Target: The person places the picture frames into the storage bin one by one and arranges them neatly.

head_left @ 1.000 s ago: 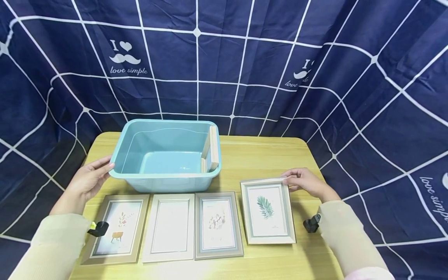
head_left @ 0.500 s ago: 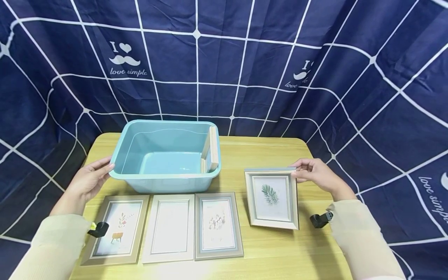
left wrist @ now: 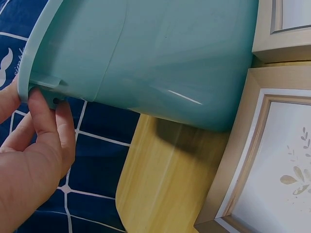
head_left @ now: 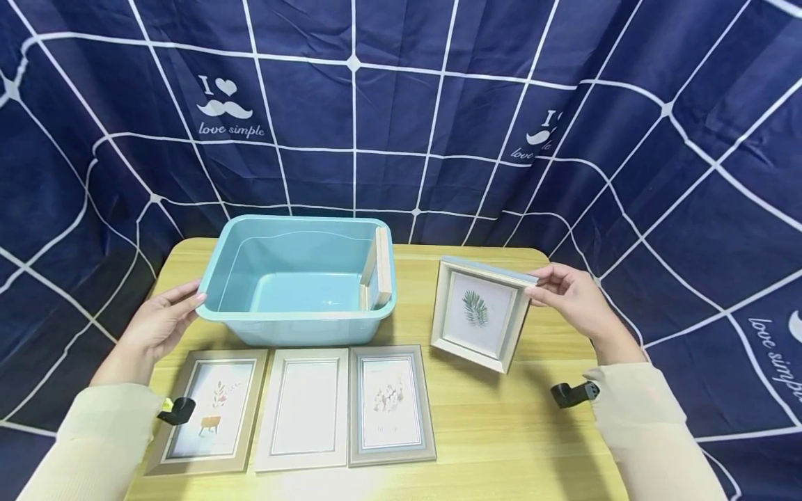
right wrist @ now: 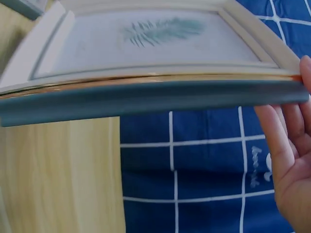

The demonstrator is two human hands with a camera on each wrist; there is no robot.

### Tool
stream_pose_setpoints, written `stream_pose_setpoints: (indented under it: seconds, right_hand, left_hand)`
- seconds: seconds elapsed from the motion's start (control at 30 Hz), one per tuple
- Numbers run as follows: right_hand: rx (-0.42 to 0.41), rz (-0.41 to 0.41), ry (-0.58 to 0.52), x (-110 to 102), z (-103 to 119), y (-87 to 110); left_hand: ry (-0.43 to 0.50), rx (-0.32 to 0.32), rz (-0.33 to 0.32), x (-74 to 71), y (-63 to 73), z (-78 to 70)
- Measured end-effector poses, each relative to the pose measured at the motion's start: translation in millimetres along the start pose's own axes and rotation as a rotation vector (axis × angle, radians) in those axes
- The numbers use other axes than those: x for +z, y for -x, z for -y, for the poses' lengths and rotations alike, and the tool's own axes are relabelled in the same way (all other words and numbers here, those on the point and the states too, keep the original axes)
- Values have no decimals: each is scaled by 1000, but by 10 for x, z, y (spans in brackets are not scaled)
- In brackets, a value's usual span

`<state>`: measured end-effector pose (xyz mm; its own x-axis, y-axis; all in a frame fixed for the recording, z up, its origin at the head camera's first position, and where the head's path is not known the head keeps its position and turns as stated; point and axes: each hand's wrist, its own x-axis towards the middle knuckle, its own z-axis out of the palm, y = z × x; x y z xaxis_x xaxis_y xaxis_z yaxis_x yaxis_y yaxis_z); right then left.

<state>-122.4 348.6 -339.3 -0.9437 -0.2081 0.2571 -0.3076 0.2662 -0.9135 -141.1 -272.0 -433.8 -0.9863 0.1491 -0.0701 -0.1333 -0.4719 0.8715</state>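
Note:
My right hand (head_left: 573, 296) pinches the top right corner of a picture frame (head_left: 481, 313) with a green leaf print. This frame hangs tilted above the right part of the table; in the right wrist view its blue-grey edge (right wrist: 146, 101) faces the camera. At the left, my left hand (head_left: 159, 323) grips the rim of a light blue plastic tub (head_left: 301, 315), thumb above and fingers curled beneath, as the left wrist view shows. Inside the tub, light wooden picture frames (head_left: 378, 268) stand on edge against the right wall.
Along the table's front lie a brown frame with a plant print (head_left: 213, 410), a white frame (head_left: 303, 410) and a grey-brown frame (head_left: 391, 403), side by side. They sit just before the tub. A navy gridded curtain (head_left: 401, 104) encloses the wooden table (head_left: 476, 445).
My right hand has raised the leaf-print picture frame off the table and moved it toward the back, tilting it. My left hand and the tub have stayed in place.

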Motion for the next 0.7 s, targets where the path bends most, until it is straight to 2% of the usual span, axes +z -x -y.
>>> stream_pose_setpoints:
  seconds: [0.27,0.57,0.7]
  right_hand:
    - [-93,-142,-26,197,154,-65]
    - [-185,-408,-115,534,431,-203]
    - [-234,-491,-149,649,537,-287]
  left_hand:
    - [-15,1,-5,4,8,-1]
    - [-22,-2,-8,12,1,5]
    - [-17,-1,-8,7,2,7]
